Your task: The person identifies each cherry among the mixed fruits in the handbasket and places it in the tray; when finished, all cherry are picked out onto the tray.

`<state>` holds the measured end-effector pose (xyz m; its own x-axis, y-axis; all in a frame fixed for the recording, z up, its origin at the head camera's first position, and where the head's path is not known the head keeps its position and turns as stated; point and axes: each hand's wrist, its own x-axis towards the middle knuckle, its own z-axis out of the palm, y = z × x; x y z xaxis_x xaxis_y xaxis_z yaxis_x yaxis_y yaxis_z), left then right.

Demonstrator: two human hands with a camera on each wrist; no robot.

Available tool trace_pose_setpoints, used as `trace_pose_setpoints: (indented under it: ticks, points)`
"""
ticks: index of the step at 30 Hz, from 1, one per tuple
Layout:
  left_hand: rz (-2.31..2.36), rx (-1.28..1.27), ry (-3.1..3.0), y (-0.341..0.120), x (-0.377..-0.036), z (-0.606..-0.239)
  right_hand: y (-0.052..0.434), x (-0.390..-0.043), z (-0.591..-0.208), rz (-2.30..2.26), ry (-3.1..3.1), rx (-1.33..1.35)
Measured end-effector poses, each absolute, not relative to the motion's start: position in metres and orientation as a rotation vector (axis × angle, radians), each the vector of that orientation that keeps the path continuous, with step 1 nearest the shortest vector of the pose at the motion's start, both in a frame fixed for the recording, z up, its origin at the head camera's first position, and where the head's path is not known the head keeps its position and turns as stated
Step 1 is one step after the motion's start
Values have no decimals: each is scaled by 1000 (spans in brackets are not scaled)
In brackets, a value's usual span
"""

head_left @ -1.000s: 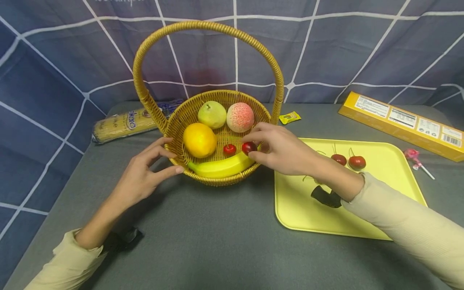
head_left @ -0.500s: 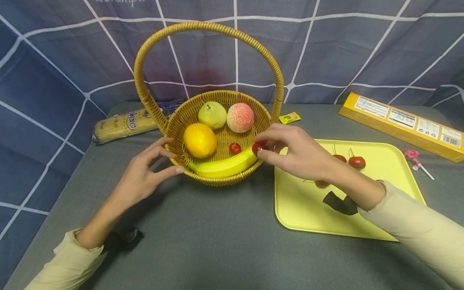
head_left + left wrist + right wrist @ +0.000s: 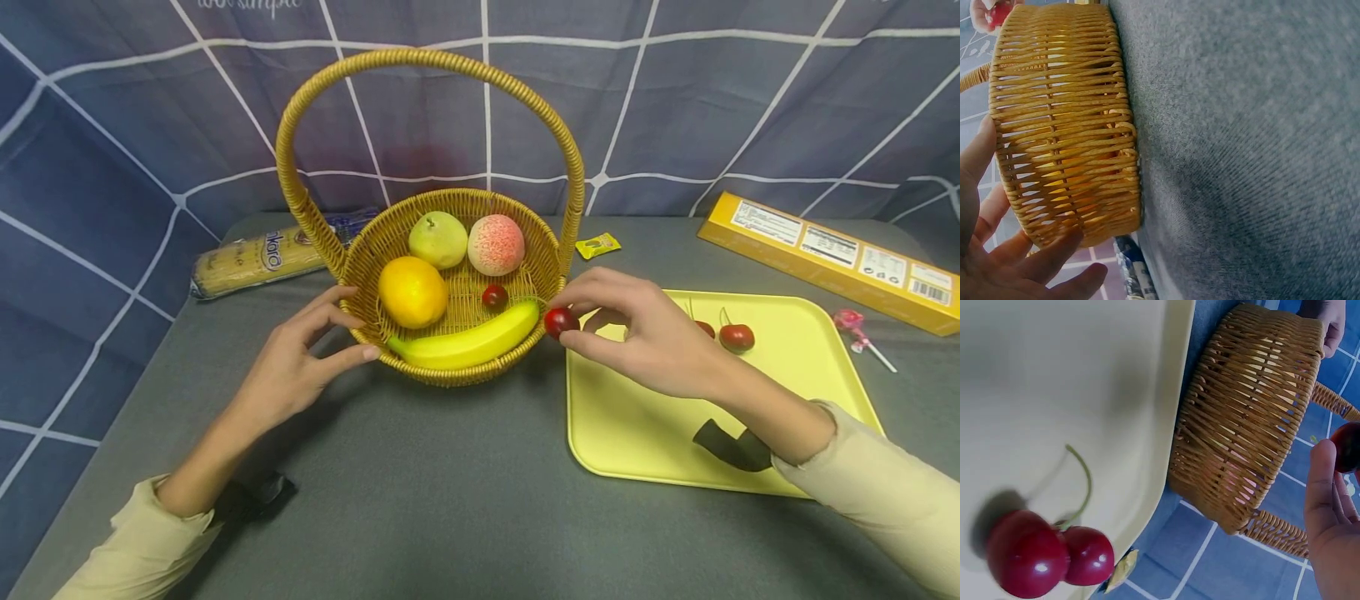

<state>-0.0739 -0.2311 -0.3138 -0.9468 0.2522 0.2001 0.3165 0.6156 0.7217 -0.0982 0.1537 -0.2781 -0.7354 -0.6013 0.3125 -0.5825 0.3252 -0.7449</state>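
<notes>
2 cherries (image 3: 1044, 553) lie on the yellow tray (image 3: 1054, 381) beside the wicker basket (image 3: 1247, 419).

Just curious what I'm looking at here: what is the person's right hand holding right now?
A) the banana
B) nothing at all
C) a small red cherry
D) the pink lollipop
C: the right hand pinches a small red cherry between thumb and fingertips, just outside the basket rim and over the edge of the yellow tray, while the banana lies in the basket.
</notes>
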Motion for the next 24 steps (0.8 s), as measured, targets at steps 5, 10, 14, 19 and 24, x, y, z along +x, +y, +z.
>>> trace_pose_setpoints:
  ticks: [5,10,14,19,24]
  points:
    - [-1247,-490,-2750,-231,-74,-314,162,-91,-278,-1416,2517,-958]
    - [-1250,-487,-2751,-231,-74,-314,171,-86,-279,-1409,2555,-947]
    - [-1255,-479,-2755,-231,-74,-314,180,-83,-283,-1448,2551,-1074]
    - [-1260,-474,-2763,-231,-74,-314,193,-78,-287,-1526,2504,-1117]
    - [-1258,-476,-2761,-231,-74,-314,213,-71,-289,-1495,2553,-1047]
